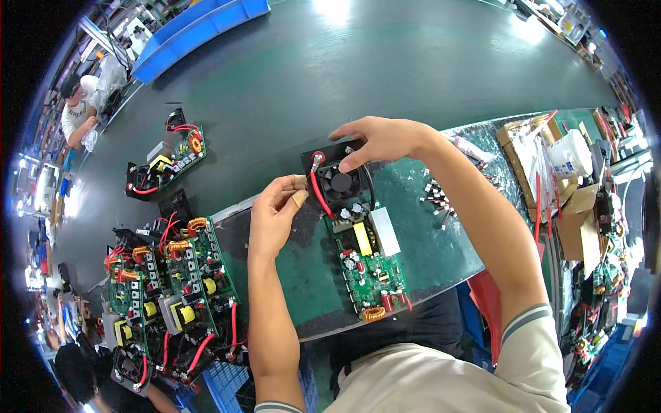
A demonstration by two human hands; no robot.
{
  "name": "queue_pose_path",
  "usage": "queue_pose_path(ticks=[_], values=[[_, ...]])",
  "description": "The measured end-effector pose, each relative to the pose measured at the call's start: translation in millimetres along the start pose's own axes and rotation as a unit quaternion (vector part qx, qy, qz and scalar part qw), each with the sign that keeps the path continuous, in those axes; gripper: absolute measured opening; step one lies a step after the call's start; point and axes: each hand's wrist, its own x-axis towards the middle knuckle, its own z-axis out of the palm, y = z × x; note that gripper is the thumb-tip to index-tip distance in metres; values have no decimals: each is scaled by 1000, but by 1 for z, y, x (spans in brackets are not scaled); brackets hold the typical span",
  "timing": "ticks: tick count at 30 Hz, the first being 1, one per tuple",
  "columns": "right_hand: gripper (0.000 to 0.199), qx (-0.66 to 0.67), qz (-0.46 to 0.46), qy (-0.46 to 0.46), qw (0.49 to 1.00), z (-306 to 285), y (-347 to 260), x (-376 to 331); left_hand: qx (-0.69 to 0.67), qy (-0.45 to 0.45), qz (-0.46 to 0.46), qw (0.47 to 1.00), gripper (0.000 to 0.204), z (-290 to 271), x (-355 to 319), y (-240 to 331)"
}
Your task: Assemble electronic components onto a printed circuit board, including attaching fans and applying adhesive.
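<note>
In front of me a green circuit board (375,272) lies on the bench, with a black fan panel (332,152) at its far end. A round black fan (341,181) sits in that panel. A thick red wire (320,199) and a black wire run between panel and board. My right hand (385,138) grips the panel's far edge, thumb on the front by the fan and fingers behind. At the panel's left edge, beside the red wire, my left hand (274,210) is pinched closed. Yellowish covers wrap its thumb and fingertip; anything between them is hidden.
Several similar board assemblies (175,303) crowd the left, and another unit (167,164) lies on the dark green belt (385,69). A blue bin (200,34) stands far left. Small wired parts (438,197), a white bucket (570,155) and cardboard boxes (578,224) are right. A person (81,110) sits far left.
</note>
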Motion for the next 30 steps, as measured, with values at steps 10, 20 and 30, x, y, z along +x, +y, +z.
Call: queue_pose_path(ticks=[10, 20, 30], values=[[44, -126, -202, 182, 954, 39, -22, -45, 257, 14, 202, 945, 56, 26, -7, 63], [38, 66, -175, -1, 982, -32, -59, -18, 354, 110, 292, 882, 51, 73, -75, 56], [64, -79, 10, -378, 922, 49, -85, 71, 352, 95, 299, 882, 55, 72, -86, 37]])
